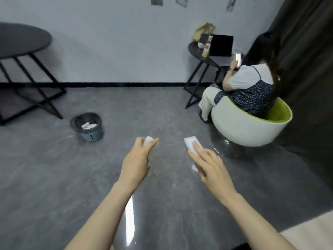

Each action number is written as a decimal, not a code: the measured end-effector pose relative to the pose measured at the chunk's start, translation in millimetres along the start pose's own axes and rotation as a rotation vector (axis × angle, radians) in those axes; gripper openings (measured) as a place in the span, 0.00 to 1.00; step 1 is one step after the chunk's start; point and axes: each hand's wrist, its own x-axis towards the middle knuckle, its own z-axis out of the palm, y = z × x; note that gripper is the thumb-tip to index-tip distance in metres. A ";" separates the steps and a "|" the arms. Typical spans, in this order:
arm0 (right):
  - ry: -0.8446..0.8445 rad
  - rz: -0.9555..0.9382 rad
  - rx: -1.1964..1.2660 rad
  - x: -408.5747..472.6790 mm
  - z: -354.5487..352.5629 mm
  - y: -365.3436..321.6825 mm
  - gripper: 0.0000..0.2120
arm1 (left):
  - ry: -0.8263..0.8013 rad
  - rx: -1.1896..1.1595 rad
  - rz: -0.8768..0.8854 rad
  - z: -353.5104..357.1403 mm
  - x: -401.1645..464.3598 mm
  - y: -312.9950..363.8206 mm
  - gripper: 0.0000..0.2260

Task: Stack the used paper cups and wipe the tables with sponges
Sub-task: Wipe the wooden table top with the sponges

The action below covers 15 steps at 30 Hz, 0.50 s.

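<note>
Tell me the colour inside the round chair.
Lime green inside the chair, white outside; head view.

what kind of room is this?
Probably a small café or lounge corner: round black tables, a white-and-green tub chair with a seated person, a laptop on the far table, and a floor wastebasket.

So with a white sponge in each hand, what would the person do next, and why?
Probably sweep both sponges across the glass tabletop. The left hand grips one sponge, the right hand holds the other sponge, both low over the glass, and no cups show on it.
</note>
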 end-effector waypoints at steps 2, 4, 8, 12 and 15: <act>-0.010 -0.061 0.026 38.7 18.8 -21.4 0.31 | 0.047 0.003 -0.053 -25.8 9.7 -33.8 0.31; -0.015 -0.119 0.052 76.1 38.9 -43.9 0.30 | 0.097 0.015 -0.103 -51.3 20.1 -67.3 0.31; -0.024 -0.174 0.127 147.3 85.3 -90.2 0.30 | 0.163 0.053 -0.198 -99.9 37.0 -133.4 0.30; -0.016 -0.212 0.196 210.0 132.2 -140.9 0.23 | 0.190 0.105 -0.235 -144.5 56.1 -199.3 0.29; -0.039 -0.251 0.206 244.8 160.3 -167.5 0.21 | 0.230 0.092 -0.279 -167.5 74.3 -238.9 0.27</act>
